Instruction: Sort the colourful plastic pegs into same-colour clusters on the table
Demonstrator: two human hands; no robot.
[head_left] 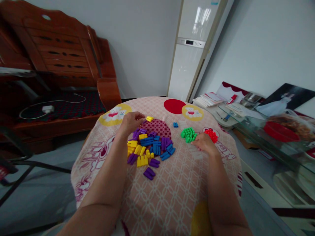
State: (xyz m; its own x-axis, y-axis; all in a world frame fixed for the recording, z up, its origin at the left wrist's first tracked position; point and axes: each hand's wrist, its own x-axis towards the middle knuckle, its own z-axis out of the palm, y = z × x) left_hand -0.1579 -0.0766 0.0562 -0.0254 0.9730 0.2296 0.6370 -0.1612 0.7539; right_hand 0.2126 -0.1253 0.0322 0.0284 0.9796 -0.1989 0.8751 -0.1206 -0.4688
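Observation:
My left hand (132, 123) is over the far left of a round table, its fingers reaching forward and slightly apart. Just past its fingertips lies a small yellow plastic piece (149, 118). Below and right of that hand spreads a loose pile of ribbed pieces: yellow (142, 161), blue (147, 141) and purple (149, 173). My right hand (203, 143) rests low on the cloth, fingers stretched toward a cluster of green pieces (189, 134) and close against its edge. Beyond its knuckles sits a cluster of red pieces (211, 135). A lone blue piece (175, 125) lies between the groups.
A patterned pink tablecloth (177, 186) covers the table. On the left stands a carved wooden bench (64, 52) with a white charger (48, 109). A tall white cabinet unit (185, 65) is behind. To the right, a glass-topped stand (261, 131) carries papers and a red basin (280, 132).

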